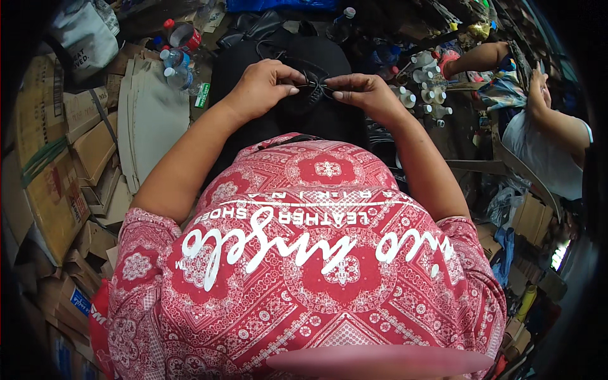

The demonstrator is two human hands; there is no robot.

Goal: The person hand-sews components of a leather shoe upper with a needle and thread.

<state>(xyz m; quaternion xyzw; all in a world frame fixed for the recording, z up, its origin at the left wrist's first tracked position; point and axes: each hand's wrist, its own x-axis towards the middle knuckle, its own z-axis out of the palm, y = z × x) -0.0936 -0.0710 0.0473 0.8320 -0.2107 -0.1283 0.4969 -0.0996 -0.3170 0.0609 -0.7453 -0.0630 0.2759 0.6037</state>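
Over my dark-clad lap (282, 123), my left hand (267, 87) and my right hand (368, 95) face each other at chest-front distance. Thumb and fingertips of each pinch one side of a thin black strap piece (315, 92), which looks braided in its middle. Its narrow loops and ends stick out between the fingertips. Black on black, its full outline is hard to make out, so I cannot tell what article it belongs to. Beyond the hands lies a heap of black leather-like pieces (253, 26).
Cardboard boxes (95, 152) and a pale sheet (152, 120) stand at left, near plastic bottles (180, 73). Several small white-capped bottles (430, 88) stand right of my hand. Another person in a white top (544, 149) sits at far right. A dark bottle (342, 24) stands ahead.
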